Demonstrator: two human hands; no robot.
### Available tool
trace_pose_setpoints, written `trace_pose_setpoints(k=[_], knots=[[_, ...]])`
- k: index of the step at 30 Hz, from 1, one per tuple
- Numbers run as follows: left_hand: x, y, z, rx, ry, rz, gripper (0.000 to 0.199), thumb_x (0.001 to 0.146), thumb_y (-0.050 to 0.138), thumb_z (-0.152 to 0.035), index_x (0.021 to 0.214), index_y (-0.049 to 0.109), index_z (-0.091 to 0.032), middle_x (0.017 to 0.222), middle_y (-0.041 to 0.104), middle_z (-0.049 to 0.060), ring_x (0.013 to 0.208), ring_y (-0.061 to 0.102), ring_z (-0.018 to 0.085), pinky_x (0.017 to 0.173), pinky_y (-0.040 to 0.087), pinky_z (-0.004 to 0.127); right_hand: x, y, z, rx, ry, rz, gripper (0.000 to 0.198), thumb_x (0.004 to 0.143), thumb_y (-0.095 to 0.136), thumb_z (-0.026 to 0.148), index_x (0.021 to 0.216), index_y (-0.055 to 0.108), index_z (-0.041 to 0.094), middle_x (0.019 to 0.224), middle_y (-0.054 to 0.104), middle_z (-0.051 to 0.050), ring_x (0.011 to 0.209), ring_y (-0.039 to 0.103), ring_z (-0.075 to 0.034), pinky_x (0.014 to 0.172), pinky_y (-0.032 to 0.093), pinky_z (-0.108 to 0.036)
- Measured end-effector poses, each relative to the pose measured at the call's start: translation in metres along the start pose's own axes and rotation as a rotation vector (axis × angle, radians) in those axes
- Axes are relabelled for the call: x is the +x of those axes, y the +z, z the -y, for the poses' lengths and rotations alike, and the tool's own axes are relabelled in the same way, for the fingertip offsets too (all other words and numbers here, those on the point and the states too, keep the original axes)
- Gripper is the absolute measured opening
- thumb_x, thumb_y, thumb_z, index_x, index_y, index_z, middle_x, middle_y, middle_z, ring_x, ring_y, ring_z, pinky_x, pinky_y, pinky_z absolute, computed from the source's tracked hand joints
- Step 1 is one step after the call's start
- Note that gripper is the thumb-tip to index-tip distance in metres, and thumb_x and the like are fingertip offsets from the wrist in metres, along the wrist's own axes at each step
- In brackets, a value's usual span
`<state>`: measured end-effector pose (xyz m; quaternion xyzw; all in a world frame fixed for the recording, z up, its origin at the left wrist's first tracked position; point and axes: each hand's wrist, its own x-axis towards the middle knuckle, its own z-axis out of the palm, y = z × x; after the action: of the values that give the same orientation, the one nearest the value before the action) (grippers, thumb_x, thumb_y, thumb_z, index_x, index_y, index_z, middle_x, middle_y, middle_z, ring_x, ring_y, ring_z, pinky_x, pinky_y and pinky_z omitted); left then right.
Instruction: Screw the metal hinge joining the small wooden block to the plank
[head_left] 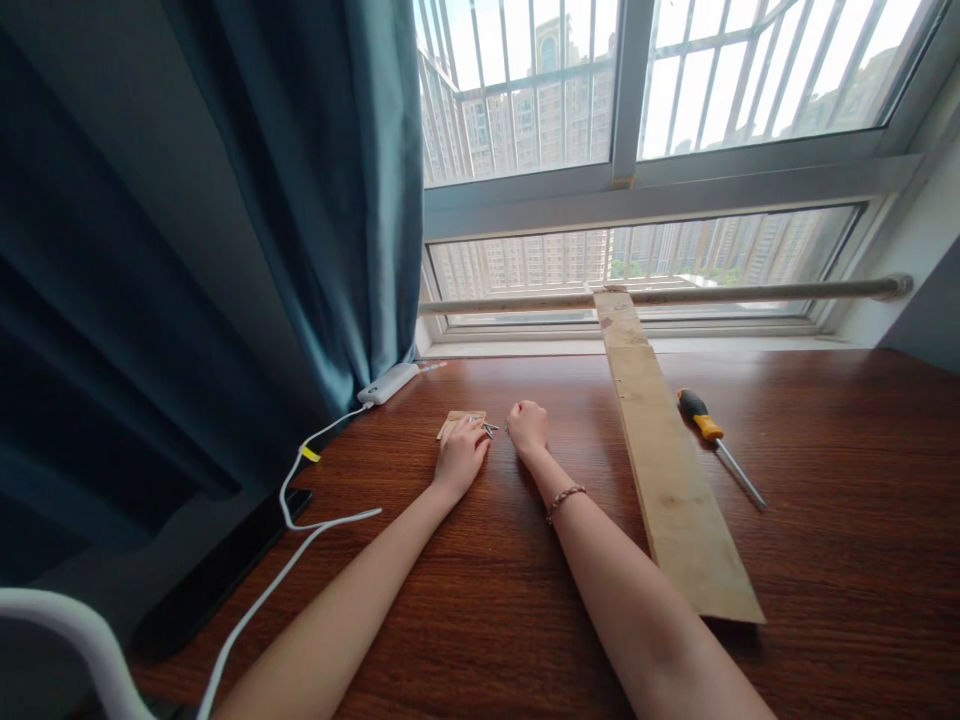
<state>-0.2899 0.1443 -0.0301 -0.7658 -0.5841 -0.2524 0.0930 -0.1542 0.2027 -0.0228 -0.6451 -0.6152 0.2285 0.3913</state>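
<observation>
screws sit under the left fingers, the right hand just across from them

the small metal screws point(491, 429) lie at the right edge of a little wooden piece point(450, 424), on the brown table point(480, 620). the left hand point(463, 455) is the nearer one: its fingers come down over the wood and the screws, bent and a little apart. whether they pinch any is hidden. the screws that show have their long axes running roughly sideways, ends poking out past the left fingertips towards the right hand point(528, 428).

that hand stands just to the right of them, a narrow gap between, its fingers curled in close. a glint of metal shows at its fingertips, too small to tell if a screw is held there.

farther right, well apart from both hands, a long board point(664, 440) runs away towards the window, with a screwdriver point(707, 429) slanting beside it. the right arm is the nearer to both.
</observation>
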Motion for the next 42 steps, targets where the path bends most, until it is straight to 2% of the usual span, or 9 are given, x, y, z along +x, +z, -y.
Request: trace_pose_setpoints(k=[4,11,17,21,26,30,37,40,42], knots=[[-0.001,-0.004,-0.004,0.014,-0.026,0.024,0.017,0.083,0.053,-0.023,0.087,0.070,-0.024,0.115,0.065,0.004,0.120,0.047,0.025,0.103,0.030,0.047,-0.002,0.001,0.001,-0.018,-0.060,0.025,0.030,0.090,0.041,0.019,0.082,0.069,0.013,0.089,0.069,-0.016,0.084,0.063,-0.020,0.072,0.041,-0.024],[-0.001,-0.004,-0.012,0.011,-0.073,0.170,0.033,0.089,0.042,-0.026,0.119,0.057,-0.026,0.130,0.056,0.009,0.132,0.032,0.028,0.104,0.011,0.065,-0.002,0.006,0.000,-0.019,-0.187,0.120,0.025,0.086,0.047,0.017,0.079,0.071,0.017,0.088,0.071,-0.009,0.082,0.062,-0.015,0.073,0.040,-0.020],[-0.001,0.000,-0.011,0.031,-0.069,0.215,0.037,0.092,0.037,-0.031,0.125,0.052,-0.027,0.138,0.048,0.007,0.137,0.022,0.030,0.099,0.006,0.073,-0.006,0.006,-0.001,-0.043,-0.192,0.133,0.018,0.077,0.057,0.014,0.086,0.072,0.018,0.089,0.071,-0.008,0.083,0.063,-0.017,0.072,0.042,-0.022],[-0.001,0.000,-0.011,0.039,-0.064,0.196,0.037,0.092,0.037,-0.031,0.124,0.053,-0.026,0.140,0.045,0.009,0.137,0.022,0.029,0.101,0.008,0.071,-0.007,0.006,-0.002,-0.050,-0.193,0.133,0.018,0.076,0.058,0.014,0.087,0.072,0.019,0.089,0.071,-0.007,0.082,0.064,-0.017,0.071,0.042,-0.022],[-0.001,0.001,-0.010,0.035,-0.036,0.168,0.035,0.092,0.035,-0.024,0.120,0.056,-0.023,0.132,0.053,0.010,0.134,0.031,0.027,0.105,0.006,0.066,-0.008,0.007,-0.002,-0.040,-0.210,0.136,0.020,0.082,0.054,0.019,0.087,0.072,0.021,0.091,0.071,-0.007,0.084,0.063,-0.016,0.073,0.043,-0.021],[-0.001,0.001,-0.009,0.027,-0.034,0.181,0.037,0.092,0.033,-0.022,0.120,0.057,-0.023,0.131,0.055,0.010,0.133,0.033,0.026,0.107,0.005,0.062,-0.008,0.007,0.000,-0.033,-0.209,0.140,0.020,0.083,0.053,0.019,0.086,0.073,0.022,0.091,0.071,-0.006,0.085,0.063,-0.016,0.072,0.042,-0.021],[-0.001,0.001,-0.009,0.011,-0.032,0.171,0.038,0.092,0.032,-0.022,0.122,0.054,-0.022,0.131,0.054,0.010,0.133,0.032,0.025,0.106,0.003,0.063,-0.010,0.003,0.000,-0.007,-0.184,0.114,0.021,0.087,0.051,0.022,0.078,0.071,0.019,0.084,0.071,-0.007,0.079,0.064,-0.016,0.069,0.041,-0.021],[-0.001,0.001,-0.010,0.009,-0.023,0.164,0.037,0.092,0.032,-0.022,0.119,0.056,-0.022,0.130,0.055,0.009,0.133,0.033,0.026,0.106,0.004,0.064,-0.013,-0.006,0.011,0.008,-0.159,0.076,0.027,0.091,0.047,0.027,0.076,0.068,0.018,0.082,0.070,-0.009,0.077,0.064,-0.017,0.067,0.041,-0.022],[-0.001,0.000,-0.011,0.002,-0.023,0.153,0.037,0.091,0.032,-0.021,0.117,0.058,-0.023,0.130,0.055,0.009,0.132,0.034,0.026,0.107,0.004,0.063,-0.017,-0.016,0.028,0.017,-0.147,0.032,0.035,0.094,0.041,0.032,0.075,0.067,0.019,0.081,0.070,-0.008,0.077,0.063,-0.017,0.067,0.041,-0.022]])
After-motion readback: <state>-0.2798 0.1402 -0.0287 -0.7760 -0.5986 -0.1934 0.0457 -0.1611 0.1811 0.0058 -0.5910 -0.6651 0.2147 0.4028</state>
